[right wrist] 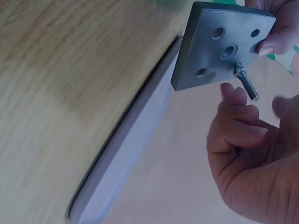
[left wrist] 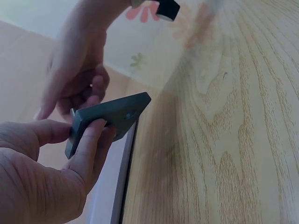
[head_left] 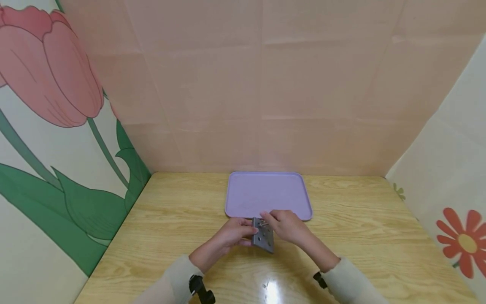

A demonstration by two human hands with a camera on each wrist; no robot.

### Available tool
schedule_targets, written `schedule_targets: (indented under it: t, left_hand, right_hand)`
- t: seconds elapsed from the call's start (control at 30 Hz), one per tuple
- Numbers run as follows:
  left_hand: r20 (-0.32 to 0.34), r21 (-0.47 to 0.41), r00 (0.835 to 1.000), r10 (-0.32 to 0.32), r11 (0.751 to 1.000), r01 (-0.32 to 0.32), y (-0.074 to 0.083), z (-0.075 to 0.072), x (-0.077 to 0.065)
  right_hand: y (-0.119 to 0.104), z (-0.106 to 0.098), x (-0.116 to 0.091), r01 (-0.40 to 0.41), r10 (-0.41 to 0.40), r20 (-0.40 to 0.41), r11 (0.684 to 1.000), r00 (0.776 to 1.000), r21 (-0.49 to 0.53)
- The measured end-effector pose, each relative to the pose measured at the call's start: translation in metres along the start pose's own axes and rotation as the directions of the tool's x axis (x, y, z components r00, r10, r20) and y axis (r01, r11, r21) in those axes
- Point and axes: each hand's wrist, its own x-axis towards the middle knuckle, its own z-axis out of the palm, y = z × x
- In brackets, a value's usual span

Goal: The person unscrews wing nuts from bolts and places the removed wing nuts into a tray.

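My left hand (head_left: 236, 232) grips a grey metal plate (head_left: 264, 241) by one edge, thumb on one face and fingers on the other. The plate is tilted above the table and has several holes, the middle one threaded. From a hole near one corner a small bolt (right wrist: 248, 85) sticks out, as the right wrist view shows. My right hand (head_left: 287, 226) is close beside it, fingers bent and thumb spread apart from them. The bolt's free end points toward the gap between thumb and forefinger, with space around it.
A purple tray (head_left: 269, 194) lies on the wooden table (head_left: 182, 211) just beyond my hands. Behind it rises a pink-beige backdrop (head_left: 262, 105). Flower-printed panels stand at the left and right sides.
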Motion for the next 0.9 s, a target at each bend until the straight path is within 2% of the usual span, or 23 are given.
schedule_targets:
  t: [0.13,0.23,0.9]
  left_hand:
    - [0.002,0.005,1.0,0.002,1.0,-0.002,0.0011,0.0005,-0.0007]
    - [0.005,0.011,1.0,0.0,1.0,0.0,0.0016,0.0005,-0.0009]
    - [-0.001,0.018,1.0,-0.003,1.0,0.003,0.001,0.0015,-0.0011]
  right_hand:
    - [-0.0019,0.0039,0.0006,-0.157,0.156,0.036,0.987,0.987,0.032]
    - [-0.0036,0.0064,0.0007,-0.214,0.21,0.068,0.976,0.975,0.048]
    - [-0.0073,0.0081,-0.0006,-0.27,0.26,0.147,0.962,0.954,0.049]
